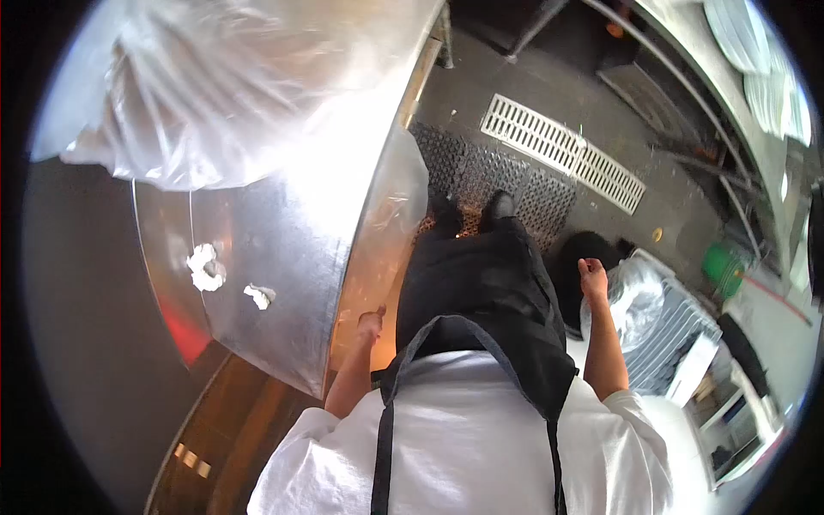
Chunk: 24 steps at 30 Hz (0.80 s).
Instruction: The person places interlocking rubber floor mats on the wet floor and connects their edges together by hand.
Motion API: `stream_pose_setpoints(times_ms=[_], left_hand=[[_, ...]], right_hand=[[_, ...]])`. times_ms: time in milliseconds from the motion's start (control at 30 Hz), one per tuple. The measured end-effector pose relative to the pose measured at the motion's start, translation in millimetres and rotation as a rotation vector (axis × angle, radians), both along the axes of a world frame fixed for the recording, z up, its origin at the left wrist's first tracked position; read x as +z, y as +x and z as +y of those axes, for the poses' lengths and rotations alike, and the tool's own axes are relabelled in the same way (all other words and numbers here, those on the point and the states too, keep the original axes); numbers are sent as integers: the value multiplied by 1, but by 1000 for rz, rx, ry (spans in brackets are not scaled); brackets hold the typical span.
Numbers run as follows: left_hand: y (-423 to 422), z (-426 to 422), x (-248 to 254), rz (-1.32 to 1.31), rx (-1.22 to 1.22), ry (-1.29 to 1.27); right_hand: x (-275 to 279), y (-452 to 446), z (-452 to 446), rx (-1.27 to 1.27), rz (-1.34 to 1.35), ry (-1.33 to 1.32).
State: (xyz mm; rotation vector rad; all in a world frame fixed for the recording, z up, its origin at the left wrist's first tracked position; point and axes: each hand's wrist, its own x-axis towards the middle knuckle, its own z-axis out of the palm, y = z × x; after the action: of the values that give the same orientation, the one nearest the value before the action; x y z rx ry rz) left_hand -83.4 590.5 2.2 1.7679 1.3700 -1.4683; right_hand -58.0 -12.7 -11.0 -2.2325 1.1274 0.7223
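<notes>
My left hand [371, 325] hangs low beside the metal counter [283, 232], near a clear plastic sheet [399, 184] that drapes down the counter's side. One of its fingers points out, and I see nothing in the hand. Out to the other side is my right hand [592, 278], its fingers loosely bent with nothing visible in them. It is nearest to a clear plastic bag [631, 300] and a dark round object [584, 253]. Two crumpled white scraps, a larger one [206, 268] and a smaller one [259, 296], lie on the counter.
A big translucent plastic bag [223, 94] covers the counter's far end. Ahead, a floor drain grate [562, 153] lies past a black perforated mat [506, 176]. To the right stand a metal shelf [687, 51] with stacked plates [742, 39], a green bucket [723, 268] and a ribbed grey unit [674, 330].
</notes>
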Motion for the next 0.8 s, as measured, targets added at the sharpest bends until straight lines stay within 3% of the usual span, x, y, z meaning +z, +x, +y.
stream_pose_setpoints(times_ms=[100, 167, 233, 267, 300, 367, 400, 500, 600, 633, 700, 767, 800], left_hand=[[-2, -10, 5, -163, -22, -18], [-13, 1, -29, -214, -77, -101], [-38, -6, -29, -259, 66, -30], [-27, -23, -24, -325, 256, 91], [-21, -46, -19, -376, 454, 210], [-26, -94, -10, -460, 560, 241], [-34, -118, -5, -494, 611, 269], [-48, -207, 6, -354, 828, 367], [-41, -303, 37, -434, 882, 381], [-28, -327, 50, -468, 877, 407], [-72, -375, 9, -424, 1067, 421], [-120, -422, -39, -381, 1181, 438], [-98, -423, -12, -196, 1117, 368]], right_hand=[[11, 73, -16, 320, -8, -79], [-31, 115, -57, 193, -176, 105], [16, 198, -42, 252, -181, 3], [-1, 215, -56, 282, -255, -60], [-17, 233, -70, 262, -265, 25], [-29, 270, -83, 436, -174, 120], [-2, 296, -64, 399, -7, 173], [-41, 331, -101, 809, 28, 137], [-80, 369, -155, 843, -4, 160], [-82, 385, -161, 735, 34, 230], [-82, 410, -172, 513, 121, 363], [-69, 430, -169, 676, 118, 337], [-62, 439, -167, 753, 114, 323]])
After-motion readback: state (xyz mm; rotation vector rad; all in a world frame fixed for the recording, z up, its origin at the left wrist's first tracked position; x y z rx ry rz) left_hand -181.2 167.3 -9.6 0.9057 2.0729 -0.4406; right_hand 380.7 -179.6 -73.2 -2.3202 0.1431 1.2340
